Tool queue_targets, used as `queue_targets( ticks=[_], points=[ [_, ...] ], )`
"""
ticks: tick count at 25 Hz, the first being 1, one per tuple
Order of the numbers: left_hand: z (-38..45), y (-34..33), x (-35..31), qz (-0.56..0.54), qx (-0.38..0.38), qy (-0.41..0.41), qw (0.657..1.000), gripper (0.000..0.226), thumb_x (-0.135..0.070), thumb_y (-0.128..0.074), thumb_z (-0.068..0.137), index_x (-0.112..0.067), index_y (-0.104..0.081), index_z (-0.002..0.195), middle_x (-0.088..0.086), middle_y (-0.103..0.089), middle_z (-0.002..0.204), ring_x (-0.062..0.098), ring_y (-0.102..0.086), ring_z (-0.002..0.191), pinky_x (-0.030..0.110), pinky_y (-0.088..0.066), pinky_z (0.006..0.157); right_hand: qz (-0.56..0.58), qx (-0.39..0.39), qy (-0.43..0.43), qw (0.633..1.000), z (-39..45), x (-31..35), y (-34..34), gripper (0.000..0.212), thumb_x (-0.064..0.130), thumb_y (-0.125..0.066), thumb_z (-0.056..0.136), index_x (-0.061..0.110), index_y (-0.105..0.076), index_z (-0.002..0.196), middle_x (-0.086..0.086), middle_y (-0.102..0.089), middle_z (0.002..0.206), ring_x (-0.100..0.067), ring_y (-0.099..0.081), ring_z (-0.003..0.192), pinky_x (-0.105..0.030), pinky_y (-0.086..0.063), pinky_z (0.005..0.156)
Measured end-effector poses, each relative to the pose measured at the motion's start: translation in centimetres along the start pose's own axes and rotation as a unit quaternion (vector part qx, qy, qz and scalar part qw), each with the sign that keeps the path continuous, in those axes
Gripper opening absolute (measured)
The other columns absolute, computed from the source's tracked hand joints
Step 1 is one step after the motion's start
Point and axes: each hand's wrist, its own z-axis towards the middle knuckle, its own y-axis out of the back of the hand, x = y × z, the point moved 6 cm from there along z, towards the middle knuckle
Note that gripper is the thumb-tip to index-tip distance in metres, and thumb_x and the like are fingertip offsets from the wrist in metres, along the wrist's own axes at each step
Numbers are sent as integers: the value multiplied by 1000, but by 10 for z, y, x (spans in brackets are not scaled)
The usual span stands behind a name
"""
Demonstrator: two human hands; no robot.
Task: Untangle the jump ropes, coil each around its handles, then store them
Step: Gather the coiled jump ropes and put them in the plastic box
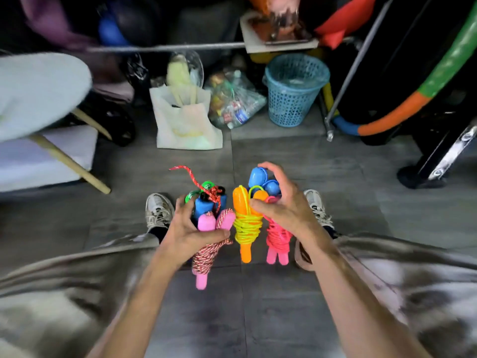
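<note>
A: What is seen at the far left?

B: A pale cushion [38,91] on a wooden frame is seen there. A white bag [185,125] is placed further right on the floor [284,156], then a sack of bottles [235,102] and a blue basket [294,89]. Probably one of these is meant for storage, but which one cannot be told.

A: And what is held in the left hand [191,233]?

B: Two bundles are gripped together by curled fingers and thumb: a pink-handled rope [206,254] with red-white cord coiled around it, and behind it a blue-handled rope [204,204] whose red cord end is left sticking up. They are held upright, it seems, so that the coils are not loosened.

A: What is held in the right hand [286,210]?

B: An orange rope [244,228] wrapped in yellow cord is pinched by the thumb. Just beside it a pink rope [278,241] is gripped, and blue handles [263,180] are kept under the fingers. How the fingers close behind cannot be told.

A: How far is the task judged to be?

B: All ropes are already coiled and are held between the knees, above the floor. Only storing is judged to remain.
</note>
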Motion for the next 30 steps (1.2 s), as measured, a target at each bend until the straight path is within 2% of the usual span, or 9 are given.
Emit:
queue_targets(
  ticks=[2, 4, 10, 14, 16, 19, 22, 25, 30],
  points=[
    [-20, 18, -43, -30, -7, -50, 998, 66, -33, -90, 41, -36, -66, 102, 10, -49, 111, 10, -62, 99, 25, -51, 86, -4, 14, 50, 999, -15, 43, 14, 72, 42, -74, 61, 50, -45, 126, 9, -66, 95, -11, -56, 69, -39, -55, 79],
    [-44, 33, -79, -39, -19, -101, 994, 64, -36, -88, 43, -40, -66, 103, 9, -50, 111, 13, -61, 103, 26, -49, 91, -1, 20, 101, 995, -37, 80, 25, 74, 41, -75, 60, 49, -46, 127, 13, -66, 99, -10, -59, 76, -39, -54, 82],
    [-106, 64, -116, -104, -31, -146, 983, 66, -32, -88, 45, -31, -67, 108, 6, -51, 114, 19, -62, 105, 44, -52, 93, 38, 38, 192, 980, -86, 149, 37, 72, 33, -75, 60, 45, -48, 126, 18, -63, 111, -21, -63, 94, -43, -51, 90],
    [-120, 82, -94, -150, -41, -121, 980, 58, -31, -88, 46, -35, -69, 101, 10, -52, 113, 28, -63, 103, 54, -52, 91, 36, 82, 196, 976, -93, 165, 14, 72, 23, -78, 64, 44, -49, 126, 23, -60, 114, -7, -61, 98, -22, -48, 88],
    [-121, 91, -79, -161, -46, -102, 981, 56, -32, -88, 46, -37, -69, 99, 10, -53, 114, 28, -63, 102, 54, -52, 90, 34, 101, 182, 977, -89, 167, -4, 71, 19, -77, 64, 43, -50, 126, 24, -60, 114, -2, -61, 97, -14, -45, 85],
    [-109, 107, -58, -189, -47, -77, 978, 58, -31, -88, 45, -34, -69, 100, 12, -53, 116, 28, -64, 103, 52, -54, 88, 34, 117, 156, 980, -73, 163, -33, 70, 17, -75, 64, 48, -50, 122, 22, -62, 111, -2, -63, 95, -16, -48, 83],
    [-80, 115, -26, -226, -33, -48, 972, 57, -25, -87, 47, -35, -69, 100, 22, -54, 120, 24, -65, 98, 41, -56, 79, 40, 141, 132, 980, -41, 149, -64, 68, 15, -74, 64, 45, -51, 121, 20, -63, 107, 2, -63, 87, -10, -46, 77],
    [-39, 114, 17, -270, -17, -4, 963, 58, -18, -86, 50, -24, -68, 106, 28, -55, 118, 24, -67, 92, 36, -54, 74, 55, 161, 107, 980, 1, 123, -99, 67, 23, -75, 63, 43, -52, 123, 19, -64, 106, 2, -64, 87, -10, -46, 77],
    [37, 126, 72, -342, -38, 58, 937, 59, -9, -80, 55, -9, -62, 111, 7, -70, 94, 21, -67, 81, 38, -55, 72, 79, 209, 68, 972, 90, 98, -161, 67, 22, -72, 62, 30, -52, 125, 10, -62, 105, 0, -61, 85, -13, -46, 77]
  ],
)
